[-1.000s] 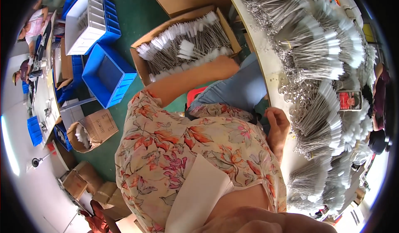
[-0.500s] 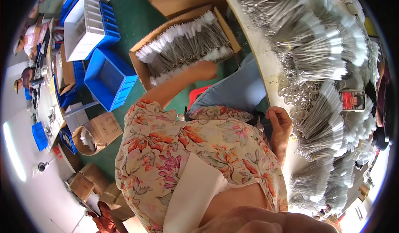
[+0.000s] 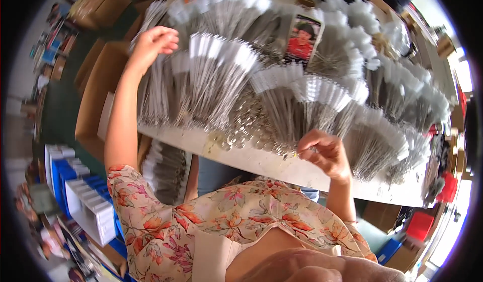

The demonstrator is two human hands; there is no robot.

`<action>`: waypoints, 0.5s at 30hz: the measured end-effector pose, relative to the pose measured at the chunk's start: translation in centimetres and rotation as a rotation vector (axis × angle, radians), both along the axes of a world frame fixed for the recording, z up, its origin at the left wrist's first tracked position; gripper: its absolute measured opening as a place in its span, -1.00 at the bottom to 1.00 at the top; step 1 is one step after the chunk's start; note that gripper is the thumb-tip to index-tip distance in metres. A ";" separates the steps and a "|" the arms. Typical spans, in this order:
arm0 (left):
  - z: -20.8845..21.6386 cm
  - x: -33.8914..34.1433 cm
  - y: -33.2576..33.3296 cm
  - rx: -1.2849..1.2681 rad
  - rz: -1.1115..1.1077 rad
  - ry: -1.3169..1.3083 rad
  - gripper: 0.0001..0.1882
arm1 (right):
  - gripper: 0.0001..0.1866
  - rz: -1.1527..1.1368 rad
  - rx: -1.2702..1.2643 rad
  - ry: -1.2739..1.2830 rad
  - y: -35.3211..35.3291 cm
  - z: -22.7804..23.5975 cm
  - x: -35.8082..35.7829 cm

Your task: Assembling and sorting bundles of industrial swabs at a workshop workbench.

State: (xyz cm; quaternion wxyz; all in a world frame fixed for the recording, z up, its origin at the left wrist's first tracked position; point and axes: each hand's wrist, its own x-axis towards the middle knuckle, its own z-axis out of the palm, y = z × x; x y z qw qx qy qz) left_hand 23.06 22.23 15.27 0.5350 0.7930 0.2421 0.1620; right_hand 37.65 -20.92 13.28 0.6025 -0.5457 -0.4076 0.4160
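Bundles of thin wire brushes [image 3: 216,55] with white bristle tips and looped wire ends cover the table. My left hand [image 3: 156,43] is raised over the far-left bundles, its fingers loosely bent and apart, with nothing visible in them. Near the table's front edge, my right hand [image 3: 324,153] hovers by the looped ends of a middle bundle [image 3: 297,98]. Its thumb and forefinger come together in a pinch; anything between them is too small to make out. A heap of small metal rings [image 3: 241,133] lies between the hands.
A phone-sized card with a picture [image 3: 303,37] lies among the bundles. At the left below the table stand a cardboard box [image 3: 103,88] and another holding brushes [image 3: 163,174]. White and blue crates [image 3: 90,209] are farther left. A red bin [image 3: 419,225] stands at right.
My view has swung from the floor boxes to the table. My left hand has gone from beside the brush box to above the table; my right hand is now over the table's front edge.
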 end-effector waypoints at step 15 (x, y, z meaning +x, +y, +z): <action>-9.0 10.2 10.4 0.243 0.463 0.372 -0.83 | -0.79 -0.557 -0.436 -0.687 7.8 -0.9 26.1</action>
